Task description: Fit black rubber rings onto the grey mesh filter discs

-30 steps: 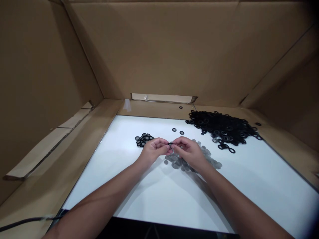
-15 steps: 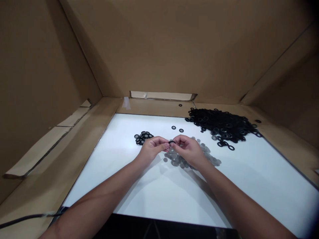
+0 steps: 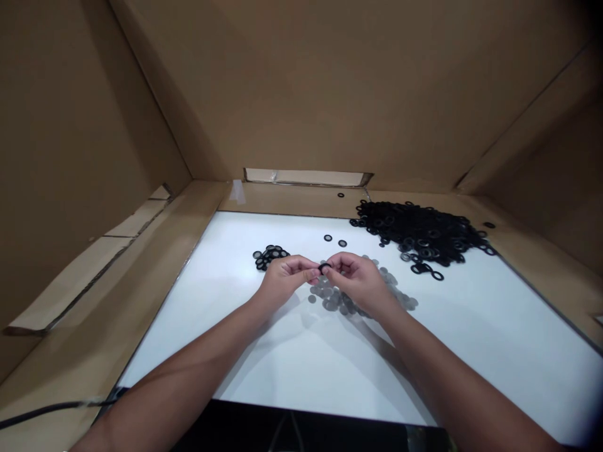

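Between the fingertips of both hands is a small black rubber ring (image 3: 323, 267), partly covered by the thumbs. My left hand (image 3: 291, 276) pinches its left side, and my right hand (image 3: 354, 277) pinches its right side. Whether a disc sits inside the ring I cannot tell. Below and behind my right hand lie many thin grey mesh discs (image 3: 332, 303), spread on a white board (image 3: 292, 364). Just past my left hand sits a small heap of black rings with grey discs in them (image 3: 270, 254).
A large pile of black rings (image 3: 419, 231) lies at the back right. Two disc-filled rings (image 3: 342, 243) lie apart beyond my hands. One loose ring (image 3: 341, 194) rests on the cardboard at the back. Cardboard walls (image 3: 292, 88) enclose the board; a black cable (image 3: 56, 410) runs in at lower left.
Both hands keep their pinch on the ring, with only a slight shift of the fingers. The whole view has moved a little; the heaps look the same.
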The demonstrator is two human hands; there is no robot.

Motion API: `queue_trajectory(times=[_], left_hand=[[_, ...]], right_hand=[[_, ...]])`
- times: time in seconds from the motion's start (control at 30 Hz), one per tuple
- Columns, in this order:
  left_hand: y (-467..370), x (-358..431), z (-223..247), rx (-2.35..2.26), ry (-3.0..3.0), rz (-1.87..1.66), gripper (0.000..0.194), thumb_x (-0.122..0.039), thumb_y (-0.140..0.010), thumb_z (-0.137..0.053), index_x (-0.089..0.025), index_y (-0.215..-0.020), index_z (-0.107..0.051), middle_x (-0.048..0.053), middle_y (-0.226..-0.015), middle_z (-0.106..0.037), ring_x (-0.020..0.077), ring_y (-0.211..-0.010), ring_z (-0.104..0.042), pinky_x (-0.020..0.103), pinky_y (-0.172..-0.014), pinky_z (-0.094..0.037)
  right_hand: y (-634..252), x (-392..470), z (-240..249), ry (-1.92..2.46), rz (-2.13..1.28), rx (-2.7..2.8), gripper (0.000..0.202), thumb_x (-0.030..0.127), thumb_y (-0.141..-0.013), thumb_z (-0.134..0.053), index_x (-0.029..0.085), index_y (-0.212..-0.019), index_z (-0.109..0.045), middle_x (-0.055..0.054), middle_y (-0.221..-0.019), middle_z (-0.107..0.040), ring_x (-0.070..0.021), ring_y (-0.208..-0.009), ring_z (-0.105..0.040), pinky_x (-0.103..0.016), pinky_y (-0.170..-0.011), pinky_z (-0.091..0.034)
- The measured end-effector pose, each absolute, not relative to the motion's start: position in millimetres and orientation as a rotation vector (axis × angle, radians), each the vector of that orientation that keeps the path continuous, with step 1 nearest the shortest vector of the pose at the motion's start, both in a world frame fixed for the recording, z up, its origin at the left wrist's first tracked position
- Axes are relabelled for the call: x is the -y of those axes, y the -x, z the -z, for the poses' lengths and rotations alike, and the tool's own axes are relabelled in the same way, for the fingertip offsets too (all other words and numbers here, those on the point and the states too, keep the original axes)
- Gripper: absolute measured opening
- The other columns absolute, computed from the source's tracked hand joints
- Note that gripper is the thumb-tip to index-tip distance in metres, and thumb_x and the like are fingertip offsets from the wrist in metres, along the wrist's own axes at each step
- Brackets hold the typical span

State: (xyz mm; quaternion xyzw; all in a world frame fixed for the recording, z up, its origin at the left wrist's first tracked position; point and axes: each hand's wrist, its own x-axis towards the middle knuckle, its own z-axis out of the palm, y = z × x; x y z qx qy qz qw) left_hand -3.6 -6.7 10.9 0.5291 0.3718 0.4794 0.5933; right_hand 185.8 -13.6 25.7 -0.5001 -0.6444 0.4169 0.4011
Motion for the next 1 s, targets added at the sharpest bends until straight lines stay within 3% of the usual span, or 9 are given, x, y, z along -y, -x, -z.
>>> queue_trajectory(times=[0.5,1.0], left_hand=[[5,6,-9,-0.842,-1.252,-1.096,0.023,-0.034,-0.076,-0.081,-0.015,-0.083,-0.071,0.002,-0.069,-0.071,0.015,-0.067,-0.067,0.029,-0.07,-0.054],[1,7,-6,-0.786,-1.137,-1.084,0.032,-0.037,-0.074,-0.084,-0.014,-0.09,-0.067,0.004,-0.079,-0.074,0.0196,-0.075,-0.074,0.035,-0.075,-0.06]], right_hand=[[-182,16,-36,1.216,-1.235,1.54,0.033,0.049,-0.077,-0.074,0.017,-0.077,-0.065,0.0,-0.059,-0.06,-0.0104,-0.052,-0.051,-0.024,-0.048,-0.039],[-174,15,-26,1.167,-1.267,1.347,0.036,0.052,-0.075,-0.077,0.019,-0.079,-0.063,0.001,-0.064,-0.062,-0.0095,-0.051,-0.052,-0.023,-0.047,-0.044]])
